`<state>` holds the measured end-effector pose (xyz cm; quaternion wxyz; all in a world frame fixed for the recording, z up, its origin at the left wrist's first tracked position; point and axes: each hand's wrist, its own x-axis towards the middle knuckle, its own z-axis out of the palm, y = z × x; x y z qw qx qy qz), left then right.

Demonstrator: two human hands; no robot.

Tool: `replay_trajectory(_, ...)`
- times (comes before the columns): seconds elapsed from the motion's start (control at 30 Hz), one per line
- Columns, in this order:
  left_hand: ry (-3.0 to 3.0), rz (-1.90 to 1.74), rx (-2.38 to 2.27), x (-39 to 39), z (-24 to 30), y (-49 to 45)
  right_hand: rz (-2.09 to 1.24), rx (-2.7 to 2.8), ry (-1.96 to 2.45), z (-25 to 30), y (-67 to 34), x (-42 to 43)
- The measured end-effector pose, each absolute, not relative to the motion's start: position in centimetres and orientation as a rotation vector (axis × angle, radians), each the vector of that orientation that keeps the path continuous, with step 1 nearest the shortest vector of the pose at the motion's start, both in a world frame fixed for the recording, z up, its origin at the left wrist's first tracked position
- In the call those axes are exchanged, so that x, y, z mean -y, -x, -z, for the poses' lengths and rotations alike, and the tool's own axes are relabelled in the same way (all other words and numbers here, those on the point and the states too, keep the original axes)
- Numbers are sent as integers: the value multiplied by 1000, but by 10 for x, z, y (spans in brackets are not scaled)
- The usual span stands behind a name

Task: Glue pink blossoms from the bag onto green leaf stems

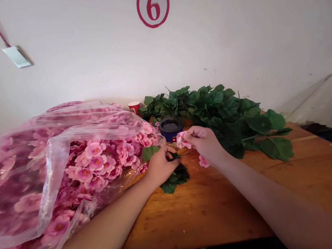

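Observation:
My left hand (161, 166) is closed on a bunch of green artificial leaves (176, 177), whose thin stems point right. In the fingertips of my right hand (204, 142) is a pink artificial flower (182, 140), held just right of those stems. Another pink blossom (203, 161) shows below the right hand; whether it is attached to the held flower I cannot tell. Right behind the hands stands a small round blue pot (171, 127) with a dark top and a red light on its front.
A clear plastic bag (50, 157) full of pink flowers (97, 163) covers the left side. Green leaf stems (225, 110) are heaped along the back and right of the wooden table (215, 208). A red paper cup (134, 107) stands near the wall.

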<state>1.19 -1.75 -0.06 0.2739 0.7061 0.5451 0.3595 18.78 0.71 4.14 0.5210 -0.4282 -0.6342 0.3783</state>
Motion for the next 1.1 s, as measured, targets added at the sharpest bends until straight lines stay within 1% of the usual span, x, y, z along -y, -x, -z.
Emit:
replay_trajectory(0.1, -1928, -941, -1485, 19, -2, -12, -844, 1529, 1016, -50, -193, -5)
replay_trajectory(0.3, -1989, -921, -1488, 24, -8, -14, -565, 1659, 1090, -83, -205, -13)
replay_trajectory(0.5, -2074, -872, -1510, 28, -12, -12, -455, 2055, 1117, -136, -197, -59)
replay_trajectory(0.63, -2103, -862, -1517, 29, -12, -12, -213, 2385, 1225, -158, -182, -99)
replay_trajectory(0.77, -2106, -846, -1507, 29, -12, -11, -148, 2623, 1270, -159, -170, -126)
replay_trajectory(1.1, -2125, -843, -1502, 28, -10, -10, -85, 2693, 1270, -134, -153, -145)
